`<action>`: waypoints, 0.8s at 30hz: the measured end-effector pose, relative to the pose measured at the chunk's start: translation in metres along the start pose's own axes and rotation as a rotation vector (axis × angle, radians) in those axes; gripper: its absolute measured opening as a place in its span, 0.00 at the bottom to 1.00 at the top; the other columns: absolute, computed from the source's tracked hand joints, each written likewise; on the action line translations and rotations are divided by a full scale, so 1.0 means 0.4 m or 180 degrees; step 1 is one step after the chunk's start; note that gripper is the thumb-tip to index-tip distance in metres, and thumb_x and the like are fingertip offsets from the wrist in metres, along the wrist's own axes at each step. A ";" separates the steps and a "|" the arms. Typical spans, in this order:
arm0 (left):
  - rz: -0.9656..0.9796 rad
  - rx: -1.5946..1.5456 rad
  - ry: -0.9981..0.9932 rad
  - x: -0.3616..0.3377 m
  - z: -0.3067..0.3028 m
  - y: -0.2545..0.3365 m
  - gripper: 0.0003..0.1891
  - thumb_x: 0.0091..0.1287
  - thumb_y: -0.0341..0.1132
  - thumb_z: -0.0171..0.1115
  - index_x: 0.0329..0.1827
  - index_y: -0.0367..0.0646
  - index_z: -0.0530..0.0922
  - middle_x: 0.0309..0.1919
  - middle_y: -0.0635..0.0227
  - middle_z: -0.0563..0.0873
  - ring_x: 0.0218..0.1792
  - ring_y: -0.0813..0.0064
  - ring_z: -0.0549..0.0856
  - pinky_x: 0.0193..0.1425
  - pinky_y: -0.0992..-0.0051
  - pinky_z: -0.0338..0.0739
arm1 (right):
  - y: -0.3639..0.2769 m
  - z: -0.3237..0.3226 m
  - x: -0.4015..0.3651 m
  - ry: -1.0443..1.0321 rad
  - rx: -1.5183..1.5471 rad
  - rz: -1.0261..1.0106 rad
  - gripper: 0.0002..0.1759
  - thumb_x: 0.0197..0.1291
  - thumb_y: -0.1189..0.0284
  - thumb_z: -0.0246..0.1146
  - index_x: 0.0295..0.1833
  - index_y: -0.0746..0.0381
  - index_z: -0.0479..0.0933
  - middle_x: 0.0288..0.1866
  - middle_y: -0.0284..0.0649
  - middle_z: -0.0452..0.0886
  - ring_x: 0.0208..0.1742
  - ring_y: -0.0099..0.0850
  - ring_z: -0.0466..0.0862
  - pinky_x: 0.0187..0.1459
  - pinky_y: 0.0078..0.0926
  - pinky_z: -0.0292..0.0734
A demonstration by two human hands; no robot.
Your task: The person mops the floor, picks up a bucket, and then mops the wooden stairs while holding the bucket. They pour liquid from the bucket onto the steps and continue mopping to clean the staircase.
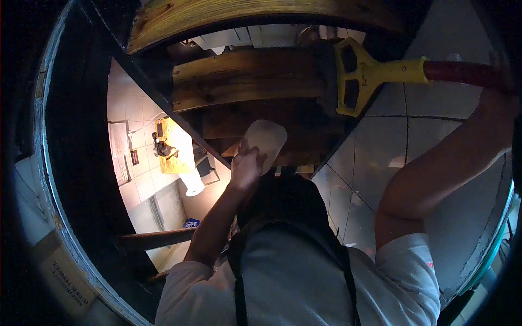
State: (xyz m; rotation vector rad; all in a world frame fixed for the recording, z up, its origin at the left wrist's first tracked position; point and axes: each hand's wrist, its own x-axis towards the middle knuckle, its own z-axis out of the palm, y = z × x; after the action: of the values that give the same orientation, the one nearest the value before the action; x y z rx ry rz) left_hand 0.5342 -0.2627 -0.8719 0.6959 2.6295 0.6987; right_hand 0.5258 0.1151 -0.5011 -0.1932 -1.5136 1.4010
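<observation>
My left hand (pixel 248 164) grips the edge of a pale, rounded, translucent container (pixel 266 139) in front of my chest, below the wooden steps. On the right, my right arm reaches up to the red handle (pixel 462 73) of a broom with a yellow head (pixel 361 77). My right hand (pixel 500 81) is dim at the frame's right edge, closed round that handle. Dark bristles of the broom lie against the right end of a wooden step (pixel 244 79).
Another wooden step (pixel 261 13) crosses the top, between dark metal stair rails. White wall tiles (pixel 429 103) stand on the right. Through the left gap, a lit lower room shows a wooden table (pixel 173 146) with dark items. A printed cardboard box (pixel 62 274) sits at lower left.
</observation>
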 end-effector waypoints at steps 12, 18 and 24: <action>-0.0390 0.0279 -0.0388 0.029 -0.008 0.021 0.15 0.65 0.41 0.60 0.39 0.36 0.83 0.55 0.40 0.77 0.46 0.43 0.84 0.55 0.53 0.78 | 0.011 -0.026 0.007 -0.0066 -0.0390 -0.0289 0.15 0.64 0.56 0.53 0.28 0.51 0.67 0.17 0.27 0.63 0.14 0.19 0.67 0.17 0.19 0.64; -0.0554 0.0298 -0.0538 0.037 -0.031 0.041 0.14 0.66 0.41 0.60 0.39 0.37 0.83 0.53 0.44 0.79 0.46 0.45 0.84 0.54 0.53 0.78 | 0.000 -0.031 -0.002 0.0005 -0.0098 -0.0102 0.15 0.63 0.56 0.53 0.28 0.52 0.66 0.18 0.27 0.62 0.15 0.20 0.66 0.17 0.20 0.64; -0.0829 0.0208 -0.0496 0.038 0.007 0.009 0.14 0.66 0.42 0.60 0.39 0.38 0.82 0.54 0.47 0.79 0.48 0.45 0.83 0.54 0.54 0.77 | 0.006 -0.054 0.004 -0.0053 -0.0347 -0.0242 0.16 0.64 0.56 0.52 0.28 0.53 0.66 0.18 0.28 0.63 0.14 0.20 0.66 0.17 0.20 0.64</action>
State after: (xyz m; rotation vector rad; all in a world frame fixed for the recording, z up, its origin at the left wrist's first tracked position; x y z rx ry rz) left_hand 0.5242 -0.2508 -0.8753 0.3958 2.5444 0.4656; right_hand 0.5398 0.1310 -0.5065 -0.1896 -1.5963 1.2641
